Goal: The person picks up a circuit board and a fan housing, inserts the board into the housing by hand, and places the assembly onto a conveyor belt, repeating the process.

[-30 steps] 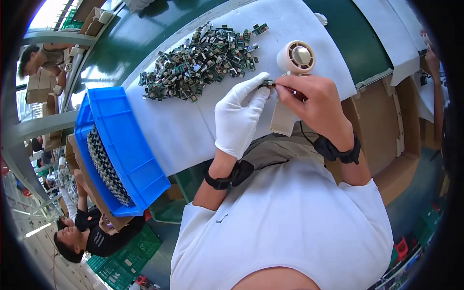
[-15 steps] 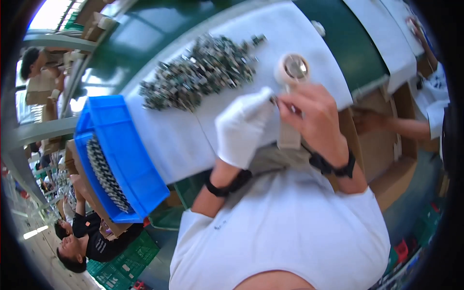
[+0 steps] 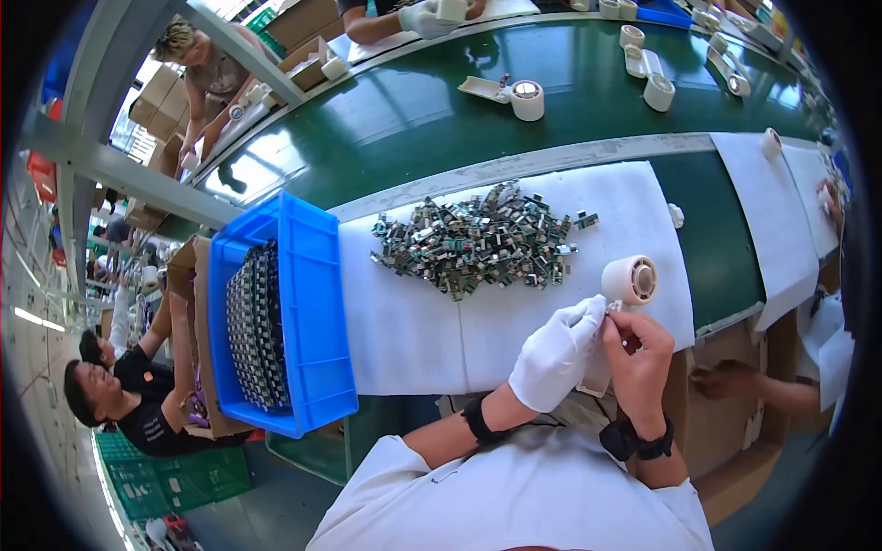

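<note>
My left hand (image 3: 559, 356), in a white glove, is closed, with thumb and fingertips pinched together. Against those fingertips my bare right hand (image 3: 640, 363) is closed in a pinch too. Whatever small part sits between them is too tiny and covered to name. Just beyond the fingers is a small white handheld fan (image 3: 617, 281) with its round head on the white sheet; its lower section is partly hidden beneath my hands. Farther left on the sheet lies a loose heap of small green circuit boards (image 3: 478, 243) with metal connectors.
To the left stands a blue plastic bin (image 3: 322, 331) with rows of circuit boards (image 3: 257, 326) inside. Beyond the white sheet (image 3: 395, 354) runs a green conveyor belt (image 3: 395, 129) carrying white fan parts. An open cardboard box (image 3: 726, 404) and a co-worker's arm (image 3: 772, 390) are at right.
The view has swung, bringing more of the conveyor into sight and shifting the bin and heap within the picture. Both hands stay pinched together beside the fan.
</note>
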Action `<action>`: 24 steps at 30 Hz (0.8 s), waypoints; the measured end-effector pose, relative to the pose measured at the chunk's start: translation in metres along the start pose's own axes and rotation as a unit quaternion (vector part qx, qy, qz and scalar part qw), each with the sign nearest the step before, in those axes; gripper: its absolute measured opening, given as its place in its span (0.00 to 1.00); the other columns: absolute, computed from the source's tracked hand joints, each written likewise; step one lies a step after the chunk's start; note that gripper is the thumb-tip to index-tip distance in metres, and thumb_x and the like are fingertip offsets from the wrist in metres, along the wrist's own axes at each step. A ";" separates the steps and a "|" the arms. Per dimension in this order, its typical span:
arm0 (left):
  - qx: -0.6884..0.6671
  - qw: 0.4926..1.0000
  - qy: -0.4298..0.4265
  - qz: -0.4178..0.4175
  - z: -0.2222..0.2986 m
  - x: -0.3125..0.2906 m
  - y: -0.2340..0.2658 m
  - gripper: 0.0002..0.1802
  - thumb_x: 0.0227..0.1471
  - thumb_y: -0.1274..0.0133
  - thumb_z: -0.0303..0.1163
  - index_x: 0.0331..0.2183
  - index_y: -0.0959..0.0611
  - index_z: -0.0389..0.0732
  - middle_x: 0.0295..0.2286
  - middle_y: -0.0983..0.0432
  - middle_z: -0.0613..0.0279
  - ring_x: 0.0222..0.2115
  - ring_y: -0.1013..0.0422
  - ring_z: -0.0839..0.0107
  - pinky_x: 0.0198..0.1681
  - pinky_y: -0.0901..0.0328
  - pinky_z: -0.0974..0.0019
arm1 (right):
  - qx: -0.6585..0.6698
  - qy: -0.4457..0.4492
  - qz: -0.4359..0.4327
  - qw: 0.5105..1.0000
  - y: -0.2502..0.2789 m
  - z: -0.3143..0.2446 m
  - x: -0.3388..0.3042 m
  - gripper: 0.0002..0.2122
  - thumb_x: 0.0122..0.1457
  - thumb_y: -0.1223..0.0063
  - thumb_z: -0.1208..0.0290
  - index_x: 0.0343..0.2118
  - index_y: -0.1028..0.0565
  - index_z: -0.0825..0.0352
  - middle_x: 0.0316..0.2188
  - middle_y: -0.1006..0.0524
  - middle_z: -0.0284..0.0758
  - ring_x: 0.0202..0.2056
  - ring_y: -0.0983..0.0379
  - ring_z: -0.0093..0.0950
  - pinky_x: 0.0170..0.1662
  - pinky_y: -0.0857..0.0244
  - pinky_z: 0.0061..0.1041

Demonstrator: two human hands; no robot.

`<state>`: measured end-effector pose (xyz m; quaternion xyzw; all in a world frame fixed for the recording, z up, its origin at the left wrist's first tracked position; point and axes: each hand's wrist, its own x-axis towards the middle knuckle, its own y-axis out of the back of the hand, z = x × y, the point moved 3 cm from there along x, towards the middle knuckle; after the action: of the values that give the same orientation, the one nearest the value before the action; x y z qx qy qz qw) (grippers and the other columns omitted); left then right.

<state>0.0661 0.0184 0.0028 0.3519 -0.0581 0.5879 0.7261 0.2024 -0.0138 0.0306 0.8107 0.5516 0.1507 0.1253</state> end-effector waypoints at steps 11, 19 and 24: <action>-0.094 0.989 0.117 0.017 -0.019 0.005 0.009 0.19 0.54 0.40 0.20 0.49 0.17 0.37 0.41 0.19 0.54 0.39 0.22 0.68 0.41 0.27 0.69 | -0.029 0.041 -0.023 0.998 -0.010 0.004 0.004 0.08 0.56 0.39 0.79 0.39 0.18 0.71 0.24 0.26 0.31 0.23 0.35 0.19 0.26 0.42 0.20; -0.238 0.937 0.256 -0.023 -0.025 0.006 0.013 0.17 0.56 0.40 0.23 0.48 0.16 0.38 0.39 0.18 0.62 0.39 0.25 0.80 0.43 0.28 0.73 | -0.038 0.167 -0.068 0.983 0.001 -0.004 0.009 0.10 0.58 0.40 0.79 0.43 0.18 0.68 0.30 0.22 0.33 0.27 0.31 0.22 0.29 0.38 0.22; -0.282 0.910 0.304 -0.027 -0.027 0.001 0.010 0.16 0.56 0.39 0.23 0.48 0.15 0.36 0.39 0.18 0.62 0.41 0.25 0.78 0.45 0.29 0.73 | -0.035 0.161 -0.087 0.983 0.004 -0.004 0.008 0.09 0.58 0.40 0.78 0.42 0.18 0.67 0.31 0.21 0.35 0.28 0.30 0.24 0.30 0.37 0.23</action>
<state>0.0485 0.0352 -0.0125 -0.0614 0.0116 0.6058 0.7932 0.2072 -0.0075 0.0373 0.7200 0.6275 0.2864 0.0756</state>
